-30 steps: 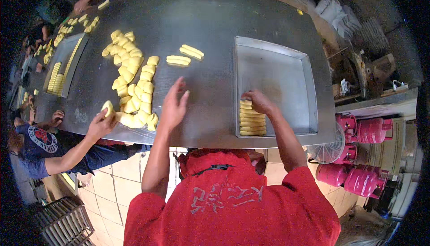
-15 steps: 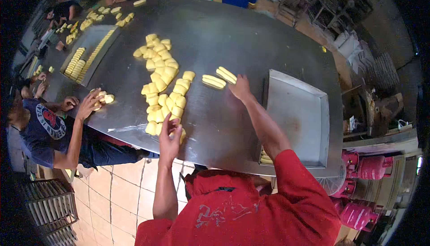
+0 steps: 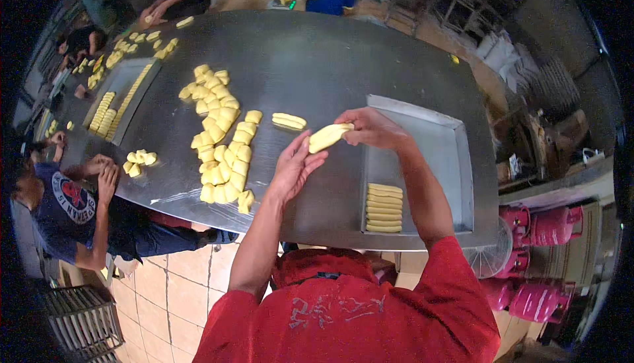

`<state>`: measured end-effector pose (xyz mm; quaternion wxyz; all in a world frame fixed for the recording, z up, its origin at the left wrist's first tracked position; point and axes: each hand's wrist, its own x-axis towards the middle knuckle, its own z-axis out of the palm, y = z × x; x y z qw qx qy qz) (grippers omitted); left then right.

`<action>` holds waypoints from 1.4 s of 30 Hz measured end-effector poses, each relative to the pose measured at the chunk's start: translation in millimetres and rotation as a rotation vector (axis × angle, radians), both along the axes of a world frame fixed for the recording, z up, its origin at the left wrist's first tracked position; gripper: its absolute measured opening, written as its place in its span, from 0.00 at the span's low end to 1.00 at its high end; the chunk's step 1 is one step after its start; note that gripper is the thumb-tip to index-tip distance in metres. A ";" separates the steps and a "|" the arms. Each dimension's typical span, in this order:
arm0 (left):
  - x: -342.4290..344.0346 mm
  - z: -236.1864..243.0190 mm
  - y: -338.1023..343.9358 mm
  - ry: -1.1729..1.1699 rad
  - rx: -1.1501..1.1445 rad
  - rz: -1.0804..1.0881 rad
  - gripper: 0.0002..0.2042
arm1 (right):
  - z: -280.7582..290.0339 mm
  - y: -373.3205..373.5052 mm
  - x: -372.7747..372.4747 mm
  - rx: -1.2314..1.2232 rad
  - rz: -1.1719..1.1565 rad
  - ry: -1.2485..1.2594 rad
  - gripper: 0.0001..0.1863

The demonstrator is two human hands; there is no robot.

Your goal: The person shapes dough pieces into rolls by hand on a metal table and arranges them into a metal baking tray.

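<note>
Grey metal counter [image 3: 310, 59] fills the middle, with a shallow tray [image 3: 442, 142] on its right and a dough cluster [image 3: 228, 171] farther left. Yellow rolls [image 3: 384, 208] line the tray's near left corner. The person's right hand [image 3: 374, 129] has its fingers clamped on a dough strip [image 3: 327, 139] above the counter; the left hand [image 3: 292, 170], fingers apart, is at its left end. Just beyond lie paired dough sticks [image 3: 289, 121].

Bare left hand [image 3: 298, 166] and bare right hand [image 3: 374, 129], mid-frame
Left is loosely open; right pinches. Bare arms [image 3: 259, 241] reach up from below.
</note>
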<state>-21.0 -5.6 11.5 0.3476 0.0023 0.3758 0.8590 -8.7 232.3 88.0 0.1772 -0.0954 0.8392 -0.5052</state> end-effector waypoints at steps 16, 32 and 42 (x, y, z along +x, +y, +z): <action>45.5 -45.0 152.5 1.681 -1.043 -0.285 0.10 | -139.8 134.8 152.4 -0.116 -0.633 0.042 0.12; 55.6 -72.6 173.6 1.750 -1.436 -0.605 0.12 | -185.1 132.0 149.2 0.190 -0.403 -0.052 0.12; 53.8 -43.4 188.2 1.430 -1.348 -1.158 0.20 | -170.9 118.5 147.6 0.180 -0.545 -0.130 0.17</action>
